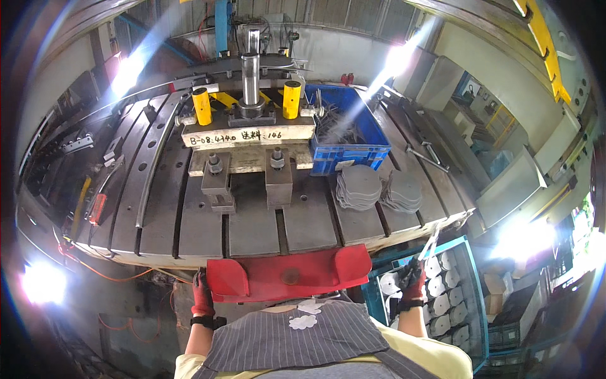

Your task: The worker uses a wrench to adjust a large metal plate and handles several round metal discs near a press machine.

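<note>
My left hand (pixel 202 295), in a red and black glove, is at the left end of a red panel (pixel 289 276) with raised side guards and a round knob in its middle. Its fingers are partly hidden, and I cannot tell how they are bent. On the right, my gloved right hand (pixel 413 282) is closed around a slim, pale metal tool (pixel 430 243) that looks like tongs and points up and away. Beneath that hand lies a blue-rimmed crate (pixel 478 292) with rows of stacked, rounded metal plates (pixel 437 287).
A slotted steel press bed (pixel 252 235) spans the front, carrying a die block (pixel 249 136) with yellow posts and a central shaft. Two stacks of flat metal plates (pixel 358 188) stand near a blue bin (pixel 349 151) of metal scraps. An orange-handled tool (pixel 98 209) lies left.
</note>
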`<state>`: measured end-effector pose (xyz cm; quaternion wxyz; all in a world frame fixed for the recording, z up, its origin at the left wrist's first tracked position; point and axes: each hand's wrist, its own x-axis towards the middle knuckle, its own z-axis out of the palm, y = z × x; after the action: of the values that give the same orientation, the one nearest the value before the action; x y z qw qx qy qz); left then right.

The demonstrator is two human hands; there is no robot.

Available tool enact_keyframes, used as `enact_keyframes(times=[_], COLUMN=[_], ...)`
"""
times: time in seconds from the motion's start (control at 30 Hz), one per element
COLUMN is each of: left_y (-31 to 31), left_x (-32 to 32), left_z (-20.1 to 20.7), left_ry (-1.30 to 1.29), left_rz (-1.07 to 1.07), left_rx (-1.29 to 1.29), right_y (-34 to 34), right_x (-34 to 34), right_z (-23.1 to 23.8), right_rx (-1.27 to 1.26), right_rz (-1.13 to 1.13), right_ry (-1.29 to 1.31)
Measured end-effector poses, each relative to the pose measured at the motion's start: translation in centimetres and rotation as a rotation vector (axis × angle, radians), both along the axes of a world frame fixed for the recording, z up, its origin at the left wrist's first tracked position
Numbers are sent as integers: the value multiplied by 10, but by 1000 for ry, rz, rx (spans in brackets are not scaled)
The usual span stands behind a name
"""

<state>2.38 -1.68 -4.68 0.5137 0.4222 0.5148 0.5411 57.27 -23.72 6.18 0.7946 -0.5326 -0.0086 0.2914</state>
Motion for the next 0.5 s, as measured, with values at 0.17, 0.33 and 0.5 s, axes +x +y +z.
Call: enact_keyframes(times=[0.17, 0.33, 0.5], left_y=[8, 12, 11], left_x=[41, 43, 42], left_z=[23, 25, 18], left_ry=[-180, 226, 353], left_rz=[87, 124, 221], left_rx=[-146, -57, -50], right_y=[65, 163, 291], right_x=[20, -4, -12], right_z=[71, 134, 173], right_rx=[81, 110, 23], right_rz=[200, 423, 824], right_ry=[-313, -361, -536])
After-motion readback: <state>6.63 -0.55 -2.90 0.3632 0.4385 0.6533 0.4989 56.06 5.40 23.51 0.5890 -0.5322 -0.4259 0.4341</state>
